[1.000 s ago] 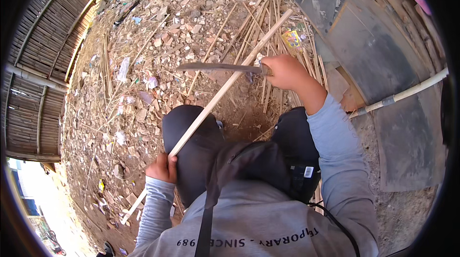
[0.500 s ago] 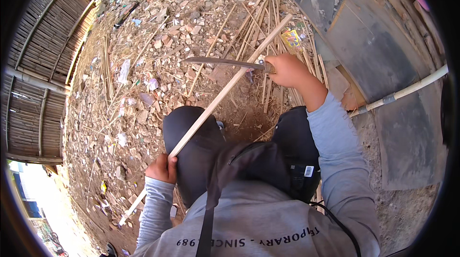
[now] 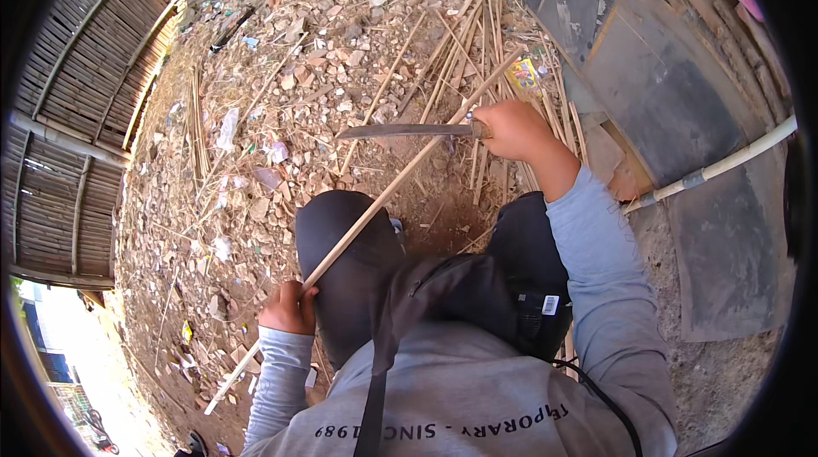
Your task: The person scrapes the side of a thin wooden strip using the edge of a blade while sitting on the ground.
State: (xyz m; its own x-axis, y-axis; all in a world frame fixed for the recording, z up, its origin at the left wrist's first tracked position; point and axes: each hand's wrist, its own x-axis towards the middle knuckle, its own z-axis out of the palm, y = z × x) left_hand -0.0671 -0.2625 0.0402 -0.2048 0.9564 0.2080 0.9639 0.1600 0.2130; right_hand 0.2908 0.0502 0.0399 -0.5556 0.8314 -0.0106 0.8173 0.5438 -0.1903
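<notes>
My left hand (image 3: 289, 308) is closed around the lower part of a long pale wooden strip (image 3: 366, 217). The strip slants up and to the right across my left knee, its far end above my right hand and its near end past my left forearm. My right hand (image 3: 515, 130) grips the handle of a machete (image 3: 405, 131), whose dark blade points left. The blade crosses the strip near its upper part; whether it touches the wood I cannot tell. My fingers hide most of the handle.
Several thin strips (image 3: 464, 40) lie piled on rubble-strewn ground ahead, with a yellow wrapper (image 3: 523, 74) beside them. Dark flat sheets (image 3: 656, 74) and a pale pole (image 3: 724, 166) are on the right. A bamboo-slat wall (image 3: 72, 74) stands at the left.
The strip has turned in my left hand, showing a narrower face, and its far end sits lower. The machete's blade is now more level, and my right hand has dropped slightly.
</notes>
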